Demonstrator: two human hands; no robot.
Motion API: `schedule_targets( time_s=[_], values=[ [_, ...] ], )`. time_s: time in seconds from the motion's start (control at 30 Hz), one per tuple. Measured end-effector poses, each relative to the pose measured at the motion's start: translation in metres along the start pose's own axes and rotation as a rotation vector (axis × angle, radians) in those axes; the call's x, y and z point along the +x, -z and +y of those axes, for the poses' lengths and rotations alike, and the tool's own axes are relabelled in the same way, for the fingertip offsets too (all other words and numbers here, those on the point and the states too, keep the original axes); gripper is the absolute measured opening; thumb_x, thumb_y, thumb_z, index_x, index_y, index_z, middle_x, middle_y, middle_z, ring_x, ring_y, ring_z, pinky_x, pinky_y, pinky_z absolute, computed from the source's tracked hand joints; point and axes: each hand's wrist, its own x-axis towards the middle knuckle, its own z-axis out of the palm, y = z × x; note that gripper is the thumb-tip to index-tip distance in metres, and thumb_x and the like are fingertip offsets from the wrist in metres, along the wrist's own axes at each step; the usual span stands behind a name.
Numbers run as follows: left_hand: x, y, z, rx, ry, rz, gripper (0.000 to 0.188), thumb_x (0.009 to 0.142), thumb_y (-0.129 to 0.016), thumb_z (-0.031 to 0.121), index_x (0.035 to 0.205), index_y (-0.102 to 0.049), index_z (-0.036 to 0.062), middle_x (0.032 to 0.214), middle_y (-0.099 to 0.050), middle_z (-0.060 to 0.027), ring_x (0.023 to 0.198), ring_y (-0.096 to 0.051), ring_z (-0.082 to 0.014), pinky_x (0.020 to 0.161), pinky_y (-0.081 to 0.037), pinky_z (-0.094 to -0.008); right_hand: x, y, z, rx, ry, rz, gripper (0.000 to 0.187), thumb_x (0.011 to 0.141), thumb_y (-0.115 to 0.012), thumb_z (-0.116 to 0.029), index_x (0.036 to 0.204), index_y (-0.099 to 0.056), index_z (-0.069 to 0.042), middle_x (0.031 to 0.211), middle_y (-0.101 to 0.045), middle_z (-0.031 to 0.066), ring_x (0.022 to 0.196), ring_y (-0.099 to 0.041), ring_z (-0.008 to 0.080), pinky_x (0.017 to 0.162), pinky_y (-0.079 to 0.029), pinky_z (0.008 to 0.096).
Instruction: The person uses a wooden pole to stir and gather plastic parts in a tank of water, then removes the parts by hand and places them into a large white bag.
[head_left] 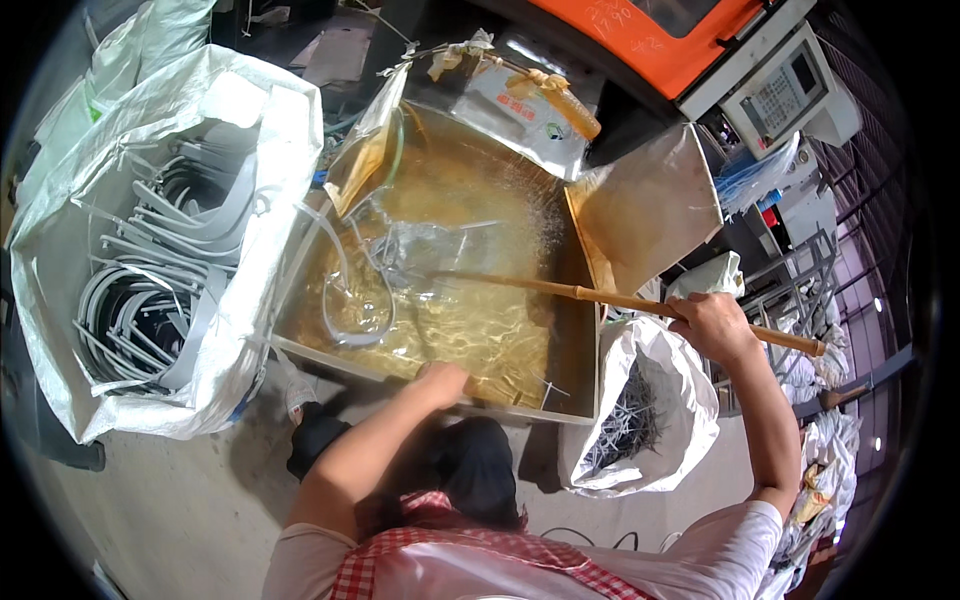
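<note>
My right hand [712, 322] is wrapped round a bamboo stick [560, 290]. The stick slants down to the left, its far end dipping into a tank [330, 372] of yellowish water. Near that end, a clear or pale piece [425, 245] lies in the water, its outline blurred by ripples. A looped grey plastic strip [345, 338] floats at the tank's left side. Over the near rim my left hand [440, 383] is closed, its fingertips partly hidden. A small pale thin piece [553, 391] sits in the near right corner.
Left of the tank stands a big white woven sack [285, 130] of curved grey plastic strips [190, 230]. A smaller white sack [690, 410] of thin grey scraps [625, 420] is at the right. Behind are an orange machine [650, 45], a control panel [780, 95] and a hanging cardboard flap [650, 205].
</note>
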Motion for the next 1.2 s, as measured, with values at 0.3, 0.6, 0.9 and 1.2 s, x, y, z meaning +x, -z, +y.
schedule_targets(
  time_s=[0.3,0.6,0.9,1.2],
  values=[
    [-0.012,-0.009,-0.011,-0.005,0.038,-0.017,0.027,0.075,-0.054,0.011,0.101,-0.059,0.0025,0.094,-0.062,-0.0191,0.091,-0.058,-0.0358,0.078,-0.047,-0.0433,-0.136,0.046,-0.005,0.104,-0.458,0.213,0.027,0.063,-0.070,-0.012,0.089,-0.067,-0.013,0.068,-0.059,0.0051,0.061,-0.059,0.0253,0.058,-0.046,0.0347],
    [-0.018,-0.001,-0.014,0.055,0.053,-0.001,0.025,0.076,-0.055,0.018,0.090,-0.064,-0.0010,0.097,-0.060,-0.0224,0.091,-0.058,-0.0357,0.079,-0.047,-0.0422,-0.311,-0.059,0.049,0.043,-0.809,0.245,0.022,0.066,-0.072,-0.018,0.069,-0.054,-0.004,0.064,-0.057,0.0118,0.060,-0.057,0.0301,0.055,-0.043,0.0377],
    [-0.023,-0.015,-0.025,0.079,0.083,0.002,0.033,0.074,-0.056,0.018,0.104,-0.060,0.0036,0.100,-0.060,-0.0213,0.096,-0.057,-0.0349,0.081,-0.046,-0.0399,-0.560,-0.050,-0.020,-0.313,-1.157,0.161,0.039,0.069,-0.073,-0.028,0.063,-0.043,-0.004,0.055,-0.047,0.0099,0.052,-0.049,0.0298,0.051,-0.038,0.0404],
    [-0.026,-0.027,-0.028,-0.076,0.085,0.152,0.033,0.073,-0.061,0.018,0.101,-0.060,0.0016,0.101,-0.059,-0.0227,0.096,-0.056,-0.0358,0.083,-0.044,-0.0403,-0.572,-0.123,-0.031,-0.188,-1.504,-0.195,0.046,0.075,-0.060,-0.050,0.075,-0.059,-0.004,0.073,-0.062,0.0172,0.070,-0.059,0.0368,0.063,-0.045,0.0465]
  ],
)
